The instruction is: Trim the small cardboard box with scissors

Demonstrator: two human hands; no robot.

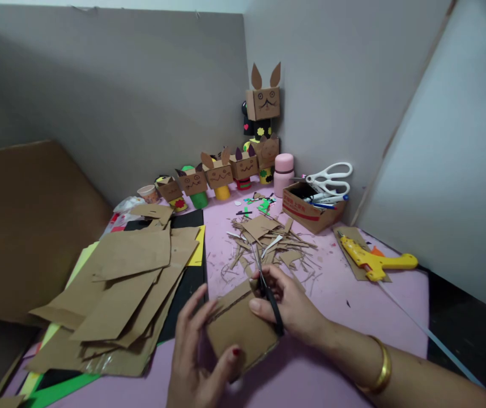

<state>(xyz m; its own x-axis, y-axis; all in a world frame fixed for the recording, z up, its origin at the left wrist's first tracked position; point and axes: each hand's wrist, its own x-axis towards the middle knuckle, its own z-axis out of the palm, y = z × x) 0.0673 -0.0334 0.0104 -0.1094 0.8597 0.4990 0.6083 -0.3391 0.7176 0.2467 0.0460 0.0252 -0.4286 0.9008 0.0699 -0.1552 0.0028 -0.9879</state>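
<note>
A small cardboard box [243, 328] is held at the front of the table. My left hand [198, 360] grips it from the left, thumb on the near face and fingers along the far left edge. My right hand [298, 306] is closed around black-handled scissors [275, 306], whose blades point away over the box's far edge. The right thumb rests on the box's top face. Just beyond the blade tips lies a heap of cardboard scraps [264, 229]. Whether the blades touch the box is hard to make out.
Stacked cardboard sheets [128, 306] lie at left. Along the back stand several cardboard animal figures [220, 175], beside a pink flask [284, 175]. A small carton [311, 215] holds white scissors [332, 178] and pens. On the right lies a yellow glue gun [374, 260].
</note>
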